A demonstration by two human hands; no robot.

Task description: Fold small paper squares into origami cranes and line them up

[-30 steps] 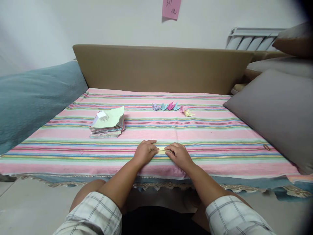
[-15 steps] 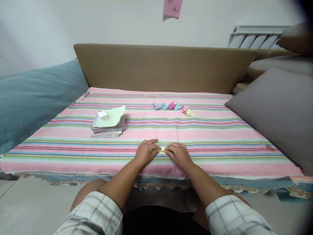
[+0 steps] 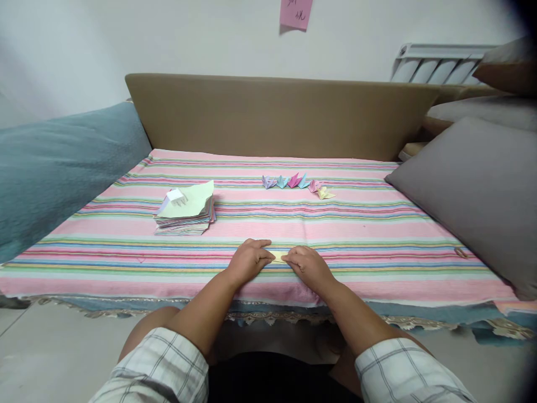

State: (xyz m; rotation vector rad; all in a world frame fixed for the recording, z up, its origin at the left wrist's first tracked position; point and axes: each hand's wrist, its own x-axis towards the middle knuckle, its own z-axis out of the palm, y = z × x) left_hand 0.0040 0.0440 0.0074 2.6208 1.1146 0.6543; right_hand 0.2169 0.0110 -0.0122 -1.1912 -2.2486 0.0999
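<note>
A small piece of pale yellow folded paper (image 3: 278,257) lies between my two hands near the front edge of the striped cloth (image 3: 126,285). My left hand (image 3: 250,261) pinches its left end between thumb and fingers, palm side down. At the other end, the fingers of my right hand (image 3: 307,265) are closed on the paper. The fingertips hide both ends of it. Further back stands a row of several folded paper cranes (image 3: 294,181) in purple, blue, pink and yellow.
To the left sits a stack of paper sheets (image 3: 184,215) with a small white block (image 3: 177,196) on top. A grey cushion (image 3: 470,196) leans at the right, near a small brown ring (image 3: 461,253). Behind rises a brown backrest (image 3: 277,117).
The yellow paper now lies flatter and shows more of its face between my fingers. My left hand has shifted slightly left; both hands stay on the paper.
</note>
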